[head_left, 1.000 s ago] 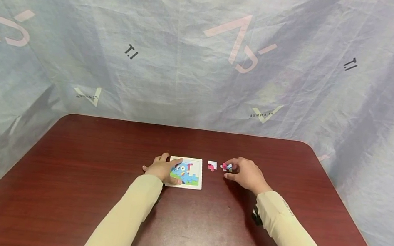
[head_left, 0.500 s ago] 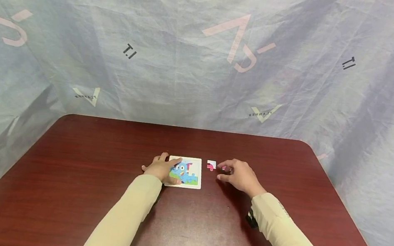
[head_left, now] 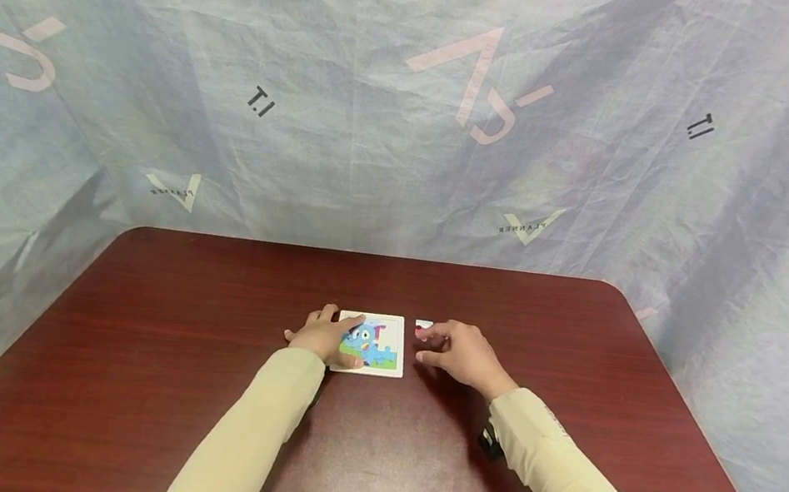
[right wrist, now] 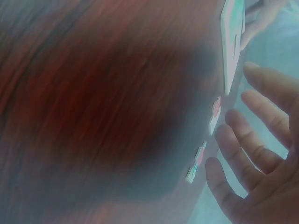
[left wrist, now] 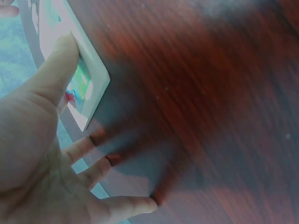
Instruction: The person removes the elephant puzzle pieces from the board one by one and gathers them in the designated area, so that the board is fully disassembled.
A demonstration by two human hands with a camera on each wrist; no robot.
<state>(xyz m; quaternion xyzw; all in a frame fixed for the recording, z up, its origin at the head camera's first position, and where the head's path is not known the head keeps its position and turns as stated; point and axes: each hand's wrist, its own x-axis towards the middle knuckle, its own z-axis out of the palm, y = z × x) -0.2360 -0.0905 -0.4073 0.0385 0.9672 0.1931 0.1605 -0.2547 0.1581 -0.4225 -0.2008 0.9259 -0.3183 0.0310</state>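
A white-framed jigsaw board (head_left: pixel 395 332) with a blue cartoon animal lies mid-table, part of its inside bare white. My left hand (head_left: pixel 321 340) rests on its left side, thumb on the near edge and fingers spread. Just right of the board, a white-and-pink puzzle piece (head_left: pixel 423 325) is partly covered by my right hand (head_left: pixel 468 359). That hand hovers with fingers apart and grips nothing. In the right wrist view, this puzzle piece (right wrist: pixel 215 115) and a second, multicoloured puzzle piece (right wrist: pixel 196 162) lie flat on the table beside the fingers; the head view hides the second one.
The dark red wooden table (head_left: pixel 191 293) has rounded far corners. Behind and beside it hangs a pale grey printed cloth (head_left: pixel 361 107). Light falls on the near middle of the tabletop.
My right hand has moved left, from over the multicoloured piece to over the white-and-pink one, without carrying either. My left hand has stayed on the board.
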